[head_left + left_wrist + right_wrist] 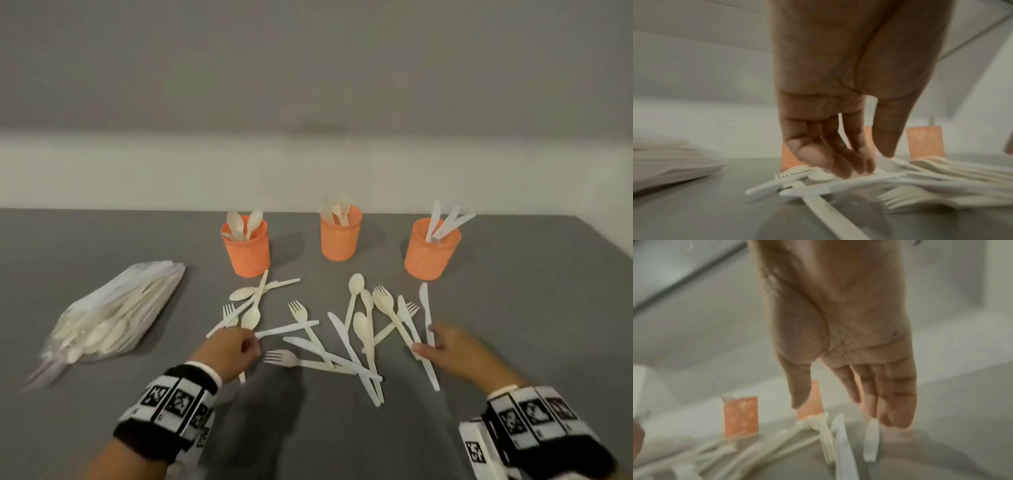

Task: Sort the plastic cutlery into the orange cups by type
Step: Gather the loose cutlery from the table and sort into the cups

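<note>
Three orange cups are set in a row at the far side of the grey table (102,394). Spoons are held in the left cup (246,250), forks in the middle cup (340,236), and knives in the right cup (430,253).

In front of the middle cup, a loose pile of cutlery (342,335) is spread flat on the table: spoons, forks and knives, crossed over one another. Well to the left of the left cup, a clear bag (113,311) of more cutlery is laid.

The left hand (227,353) is lowered onto the pile's left edge, in front of the left cup. In the left wrist view its fingers (838,162) are seen curved downward with the thumb set apart, the tips just above or touching the pieces; nothing is visibly gripped.

The right hand (459,353) is placed at the pile's right edge, in front of the right cup, over a long knife (428,325). In the right wrist view its fingers (894,410) are seen nearly straight and spread from the thumb, blurred, with nothing clasped. Whether the knife is touched cannot be told.
</note>
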A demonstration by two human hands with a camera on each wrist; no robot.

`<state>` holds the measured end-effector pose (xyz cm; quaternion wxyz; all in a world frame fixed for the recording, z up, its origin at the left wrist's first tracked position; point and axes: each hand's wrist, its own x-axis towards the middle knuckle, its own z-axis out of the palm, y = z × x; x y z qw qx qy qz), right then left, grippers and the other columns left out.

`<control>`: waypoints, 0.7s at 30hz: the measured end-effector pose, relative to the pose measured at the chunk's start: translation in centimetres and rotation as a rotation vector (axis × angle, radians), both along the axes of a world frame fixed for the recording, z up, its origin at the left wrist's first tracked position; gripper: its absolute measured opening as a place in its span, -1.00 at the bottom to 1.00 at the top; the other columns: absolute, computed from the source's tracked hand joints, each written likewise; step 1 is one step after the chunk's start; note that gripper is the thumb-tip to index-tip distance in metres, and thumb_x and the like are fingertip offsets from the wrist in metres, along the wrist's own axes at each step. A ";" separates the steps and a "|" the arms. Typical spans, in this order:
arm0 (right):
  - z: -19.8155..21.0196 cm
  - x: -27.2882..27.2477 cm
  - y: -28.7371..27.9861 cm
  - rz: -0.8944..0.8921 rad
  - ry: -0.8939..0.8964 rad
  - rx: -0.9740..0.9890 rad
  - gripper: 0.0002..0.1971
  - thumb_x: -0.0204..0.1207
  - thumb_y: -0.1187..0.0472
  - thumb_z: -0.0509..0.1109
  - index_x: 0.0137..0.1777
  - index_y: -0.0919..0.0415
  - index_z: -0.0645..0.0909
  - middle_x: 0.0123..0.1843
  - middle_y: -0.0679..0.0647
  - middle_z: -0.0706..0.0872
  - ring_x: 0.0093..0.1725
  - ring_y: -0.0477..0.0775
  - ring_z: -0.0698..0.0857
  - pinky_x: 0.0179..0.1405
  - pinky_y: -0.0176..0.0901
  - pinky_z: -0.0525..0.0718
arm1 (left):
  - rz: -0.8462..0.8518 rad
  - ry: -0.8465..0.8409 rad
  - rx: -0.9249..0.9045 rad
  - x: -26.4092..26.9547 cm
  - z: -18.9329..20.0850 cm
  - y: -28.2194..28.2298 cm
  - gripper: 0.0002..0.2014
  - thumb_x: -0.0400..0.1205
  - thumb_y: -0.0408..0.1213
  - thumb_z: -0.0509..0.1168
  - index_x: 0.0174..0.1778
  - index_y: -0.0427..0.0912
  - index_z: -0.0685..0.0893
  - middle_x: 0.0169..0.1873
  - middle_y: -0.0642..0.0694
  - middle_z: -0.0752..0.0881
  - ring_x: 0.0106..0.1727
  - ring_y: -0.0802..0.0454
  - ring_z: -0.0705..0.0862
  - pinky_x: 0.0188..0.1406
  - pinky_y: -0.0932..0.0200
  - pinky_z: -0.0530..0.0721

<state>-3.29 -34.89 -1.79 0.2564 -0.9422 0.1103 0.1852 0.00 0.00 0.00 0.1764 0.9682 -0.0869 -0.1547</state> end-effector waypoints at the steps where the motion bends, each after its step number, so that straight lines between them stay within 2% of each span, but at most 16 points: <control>1: -0.3 1.0 0.2 -0.039 -0.049 -0.054 -0.43 0.39 -0.26 0.38 0.17 0.21 0.58 0.11 0.10 0.68 0.20 0.18 0.64 0.15 -0.07 0.58 | 0.017 0.009 0.001 0.6 -0.4 -0.5 -0.79 0.56 -0.20 0.28 -0.40 0.07 0.50 -0.33 0.05 0.60 -0.17 0.04 0.60 -0.15 0.28 0.45; 2: -0.3 1.7 0.7 -0.071 -0.059 -0.118 -0.34 0.34 -0.33 0.36 0.18 0.25 0.57 0.14 0.15 0.67 0.22 0.20 0.62 0.18 -0.04 0.57 | 0.030 0.022 0.012 0.7 -0.4 -1.3 -0.82 0.54 -0.16 0.32 -0.38 0.03 0.52 -0.31 0.03 0.60 -0.14 0.03 0.60 -0.13 0.26 0.47; 4: -0.2 2.9 2.5 -0.099 -0.055 -0.147 -0.09 0.24 -0.46 0.35 0.35 0.30 0.45 0.30 0.24 0.59 0.34 0.25 0.54 0.30 0.02 0.54 | -0.006 0.074 0.057 1.0 -0.2 -3.7 -0.80 0.50 -0.07 0.38 -0.33 -0.03 0.52 -0.25 0.00 0.61 -0.12 0.03 0.59 -0.08 0.21 0.53; 5: -0.5 3.4 3.6 -0.092 -0.043 -0.159 0.05 0.16 -0.51 0.36 0.44 0.32 0.35 0.41 0.28 0.50 0.42 0.28 0.47 0.36 0.06 0.51 | -0.031 0.107 0.069 0.9 -0.3 -5.0 -0.78 0.47 -0.04 0.42 -0.22 -0.06 0.55 -0.17 -0.03 0.63 -0.07 0.01 0.60 -0.03 0.18 0.56; 7: -0.8 3.6 5.9 -0.070 -0.041 -0.215 0.16 0.09 -0.51 0.41 0.50 0.35 0.25 0.50 0.30 0.36 0.49 0.30 0.36 0.41 0.10 0.46 | -0.107 0.167 0.128 0.8 -0.7 -7.0 -0.52 0.40 -0.10 0.50 0.19 -0.09 0.51 0.09 -0.10 0.66 0.14 -0.08 0.63 0.16 0.07 0.59; 8: -1.2 3.8 6.5 -0.065 -0.037 -0.248 0.13 0.09 -0.48 0.45 0.48 0.34 0.27 0.50 0.28 0.34 0.49 0.28 0.33 0.39 0.11 0.45 | -0.148 0.170 0.164 0.8 -1.1 -7.7 -0.37 0.39 -0.16 0.51 0.35 -0.07 0.42 0.22 -0.11 0.63 0.25 -0.12 0.61 0.24 0.02 0.58; 9: -1.1 3.9 7.2 -0.056 -0.043 -0.277 0.07 0.11 -0.43 0.48 0.44 0.31 0.30 0.49 0.26 0.33 0.48 0.27 0.32 0.36 0.11 0.47 | -0.176 0.159 0.195 0.9 -1.3 -8.3 -0.34 0.41 -0.21 0.49 0.41 -0.05 0.38 0.28 -0.12 0.61 0.30 -0.14 0.59 0.29 0.00 0.57; 13: -1.4 4.2 7.7 -0.050 -0.060 -0.290 -0.21 0.34 -0.25 0.44 0.40 0.27 0.33 0.46 0.27 0.33 0.45 0.26 0.32 0.27 0.10 0.52 | -0.214 0.063 0.223 1.0 -2.1 -9.7 -0.69 0.57 -0.36 0.23 0.23 -0.05 0.52 0.20 -0.16 0.64 0.24 -0.17 0.60 0.16 0.02 0.57; 15: -1.5 4.2 7.1 -0.052 -0.079 -0.269 -0.32 0.43 -0.10 0.43 0.41 0.30 0.34 0.47 0.28 0.30 0.44 0.27 0.31 0.29 0.08 0.50 | -0.214 0.050 0.222 0.8 -2.3 -10.0 -0.74 0.60 -0.40 0.16 0.17 -0.08 0.55 0.16 -0.17 0.65 0.20 -0.17 0.61 0.10 0.05 0.57; 18: -1.6 4.2 6.1 -0.080 -0.130 -0.202 -0.48 0.44 0.10 0.45 0.32 0.33 0.42 0.43 0.29 0.30 0.40 0.29 0.34 0.31 0.02 0.48 | -0.215 0.066 0.194 0.6 -2.5 -10.6 -0.76 0.62 -0.41 0.13 0.18 -0.17 0.56 0.17 -0.22 0.64 0.22 -0.19 0.61 0.11 0.08 0.55; 19: -1.7 4.1 5.9 -0.096 -0.133 -0.178 -0.50 0.43 0.15 0.46 0.30 0.33 0.42 0.41 0.30 0.32 0.38 0.29 0.36 0.29 0.01 0.49 | -0.205 0.079 0.180 0.6 -2.5 -10.8 -0.76 0.64 -0.39 0.10 0.19 -0.20 0.55 0.18 -0.24 0.64 0.22 -0.19 0.61 0.13 0.07 0.55; 21: -1.7 4.1 5.4 -0.149 -0.128 -0.118 -0.41 0.38 0.25 0.50 0.36 0.32 0.36 0.38 0.32 0.35 0.35 0.31 0.41 0.26 0.00 0.50 | -0.203 0.090 0.172 0.6 -2.6 -11.3 -0.72 0.69 -0.31 0.02 0.24 -0.24 0.53 0.21 -0.27 0.64 0.23 -0.20 0.61 0.19 0.03 0.56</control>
